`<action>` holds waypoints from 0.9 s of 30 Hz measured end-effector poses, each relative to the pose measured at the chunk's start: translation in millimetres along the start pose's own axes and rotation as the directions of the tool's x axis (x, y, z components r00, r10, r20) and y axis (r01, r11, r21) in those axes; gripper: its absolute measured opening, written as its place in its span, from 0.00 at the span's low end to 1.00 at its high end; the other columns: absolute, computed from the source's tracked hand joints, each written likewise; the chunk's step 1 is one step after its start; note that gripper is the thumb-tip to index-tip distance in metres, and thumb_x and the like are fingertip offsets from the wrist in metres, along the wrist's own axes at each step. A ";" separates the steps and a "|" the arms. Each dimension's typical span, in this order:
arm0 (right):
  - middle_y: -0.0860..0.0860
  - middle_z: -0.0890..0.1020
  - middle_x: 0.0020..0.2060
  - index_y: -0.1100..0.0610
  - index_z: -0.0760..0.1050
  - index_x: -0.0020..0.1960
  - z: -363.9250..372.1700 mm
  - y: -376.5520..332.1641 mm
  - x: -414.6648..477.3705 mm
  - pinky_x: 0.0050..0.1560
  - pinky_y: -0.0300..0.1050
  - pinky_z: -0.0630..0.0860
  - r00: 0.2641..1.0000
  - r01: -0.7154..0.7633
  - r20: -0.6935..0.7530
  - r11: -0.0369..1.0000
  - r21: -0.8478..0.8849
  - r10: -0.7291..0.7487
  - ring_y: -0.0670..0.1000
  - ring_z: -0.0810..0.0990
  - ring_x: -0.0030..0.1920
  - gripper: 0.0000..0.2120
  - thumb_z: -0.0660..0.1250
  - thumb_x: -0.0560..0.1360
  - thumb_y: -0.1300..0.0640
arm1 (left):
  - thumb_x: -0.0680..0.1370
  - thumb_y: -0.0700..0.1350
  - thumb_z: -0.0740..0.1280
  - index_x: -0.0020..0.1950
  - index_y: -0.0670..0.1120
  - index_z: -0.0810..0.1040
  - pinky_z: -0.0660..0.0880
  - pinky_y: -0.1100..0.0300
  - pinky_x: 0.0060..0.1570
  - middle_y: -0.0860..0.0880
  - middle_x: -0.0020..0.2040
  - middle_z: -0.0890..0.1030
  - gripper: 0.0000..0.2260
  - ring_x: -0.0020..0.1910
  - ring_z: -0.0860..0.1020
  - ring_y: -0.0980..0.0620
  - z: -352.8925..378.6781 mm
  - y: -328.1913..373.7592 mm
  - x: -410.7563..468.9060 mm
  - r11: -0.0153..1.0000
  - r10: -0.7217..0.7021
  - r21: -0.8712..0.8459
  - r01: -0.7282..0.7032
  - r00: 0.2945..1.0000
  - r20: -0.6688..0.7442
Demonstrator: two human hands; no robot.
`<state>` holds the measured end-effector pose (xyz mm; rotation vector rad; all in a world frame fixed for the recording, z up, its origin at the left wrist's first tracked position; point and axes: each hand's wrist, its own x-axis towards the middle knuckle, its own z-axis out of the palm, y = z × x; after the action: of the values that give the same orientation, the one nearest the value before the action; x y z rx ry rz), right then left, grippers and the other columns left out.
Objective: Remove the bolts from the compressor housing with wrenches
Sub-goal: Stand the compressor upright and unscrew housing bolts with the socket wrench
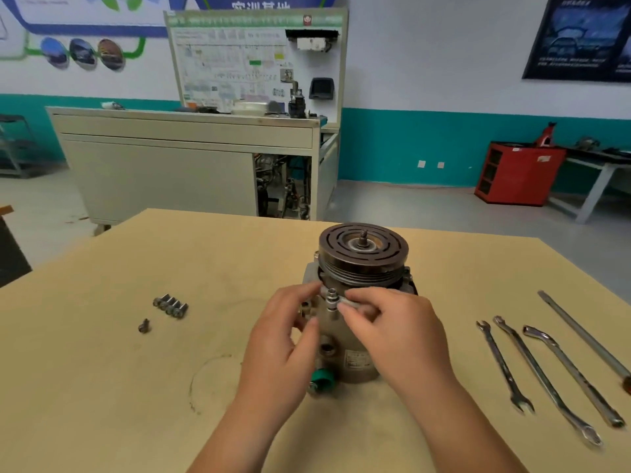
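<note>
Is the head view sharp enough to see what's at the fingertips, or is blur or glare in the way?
Head view: soft, even light, no glare on the work; the bolt on the compressor reads fairly clearly, but the silvery tool pinched by the right hand is smeared; wide-angle bowing curves the table edges; wall posters are blurred.

A compressor housing (345, 339) is stood upright on a tan table (136, 387), with a round dark pulley (363, 249) on top. The housing is held near its top by the left hand (283, 336). A small silver wrench (351, 302) is pinched in the right hand (392, 322) and set against a bolt (332, 297) there. Five loose bolts (170, 306) are laid at the left. Three wrenches (505, 367) and a long rod (584, 336) are laid at the right.
</note>
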<state>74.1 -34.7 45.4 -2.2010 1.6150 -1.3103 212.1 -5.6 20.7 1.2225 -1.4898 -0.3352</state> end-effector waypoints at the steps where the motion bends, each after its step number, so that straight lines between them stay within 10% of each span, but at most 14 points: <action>1: 0.42 0.83 0.36 0.48 0.83 0.51 1.9 -2.0 0.3 0.37 0.38 0.74 1.000 -0.005 0.007 1.000 -0.016 0.005 0.44 0.80 0.40 0.11 0.72 0.70 0.48 | 0.72 0.44 0.61 0.59 0.58 0.75 0.67 0.75 0.40 0.63 0.53 0.76 0.17 0.44 0.75 0.62 1.2 -0.1 0.9 1.000 0.008 0.010 -0.008 1.000 0.027; 13: 0.44 0.83 0.31 0.52 0.83 0.48 8.4 -13.5 1.4 0.38 0.50 0.80 0.992 -0.120 0.038 0.985 0.122 0.116 0.46 0.81 0.32 0.06 0.71 0.71 0.57 | 0.69 0.43 0.62 0.54 0.58 0.77 0.71 0.70 0.45 0.58 0.53 0.79 0.17 0.40 0.75 0.61 3.7 10.1 -0.9 0.934 -0.121 -0.329 0.136 0.990 0.065; 27: 0.45 0.80 0.30 0.55 0.83 0.45 6.0 -23.3 5.9 0.31 0.38 0.76 0.992 -0.007 -0.124 0.970 0.242 0.038 0.43 0.77 0.27 0.04 0.70 0.73 0.59 | 0.67 0.43 0.65 0.51 0.55 0.83 0.70 0.65 0.34 0.50 0.31 0.76 0.15 0.31 0.70 0.57 2.3 19.9 1.7 0.762 -0.262 -0.596 0.253 0.962 0.075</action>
<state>95.3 -31.8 57.6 -1.9872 1.4271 -1.5775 200.5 0.5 36.0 0.8944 -1.0652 -0.9153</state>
